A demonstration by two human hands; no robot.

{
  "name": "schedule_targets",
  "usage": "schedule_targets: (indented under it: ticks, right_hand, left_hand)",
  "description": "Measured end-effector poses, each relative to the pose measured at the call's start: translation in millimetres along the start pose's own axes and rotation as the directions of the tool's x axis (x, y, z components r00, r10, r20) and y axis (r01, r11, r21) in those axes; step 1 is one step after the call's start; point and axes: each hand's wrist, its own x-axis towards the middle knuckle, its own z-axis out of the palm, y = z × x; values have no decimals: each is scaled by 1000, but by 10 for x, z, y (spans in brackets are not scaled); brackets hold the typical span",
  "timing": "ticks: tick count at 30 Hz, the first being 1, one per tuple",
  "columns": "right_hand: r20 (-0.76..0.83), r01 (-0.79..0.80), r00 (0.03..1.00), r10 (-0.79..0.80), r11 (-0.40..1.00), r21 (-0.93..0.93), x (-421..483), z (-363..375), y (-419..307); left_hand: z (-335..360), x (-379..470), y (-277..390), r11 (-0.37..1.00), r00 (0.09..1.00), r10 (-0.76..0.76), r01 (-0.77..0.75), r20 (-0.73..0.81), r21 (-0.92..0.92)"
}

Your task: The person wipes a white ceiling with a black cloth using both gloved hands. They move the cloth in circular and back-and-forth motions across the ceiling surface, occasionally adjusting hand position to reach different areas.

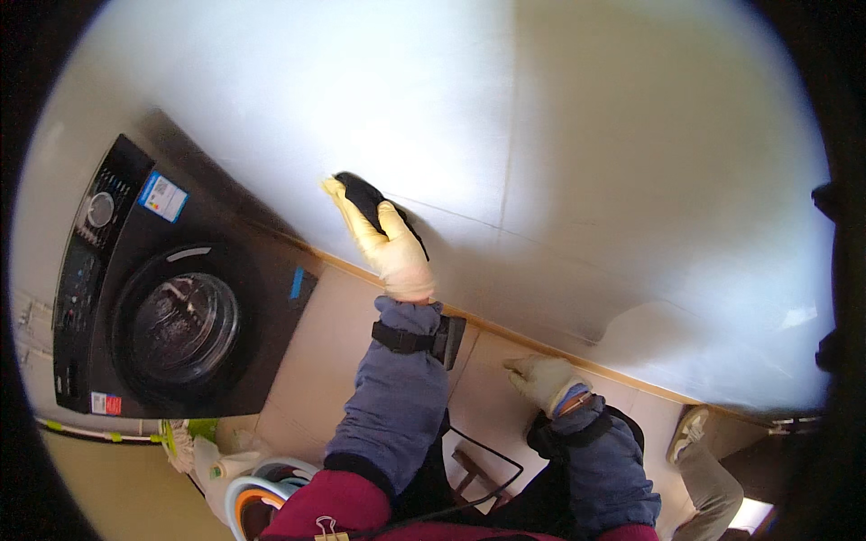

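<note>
My left hand (399,253), in a pale yellow rubber glove, grips a black cloth (365,199) against the light tiled wall (433,135). Its fingers point up and left along the cloth's edge. Lower and to the right, my right hand (544,382) wears a pale glove too and hangs in front of the floor tiles near the base of the wall. No object shows in it, but its palm and the undersides of its fingers are hidden. Blue sleeve covers (399,385) with black wrist straps are on both forearms.
A dark front-loading washing machine (176,318) stands at left. Below it are a mop head (177,446), a white bottle (237,465) and stacked basins (247,490). A brown stool (473,477) is between my arms. Another person's leg (707,480) and shoe are at lower right.
</note>
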Motion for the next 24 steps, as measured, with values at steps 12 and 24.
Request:
schedule_targets:
  ticks: [12, 24]
  right_hand:
    - [27, 35, 999, -34, 999, -40, 89, -47, -147]
    - [241, -72, 966, 97, 991, -110, 345, -31, -347]
  left_hand:
    - [-140, -11, -296, 780, 790, -601, 545, -124, -308]
    - [-9, -170, 215, 963, 976, 173, -195, 134, 183]
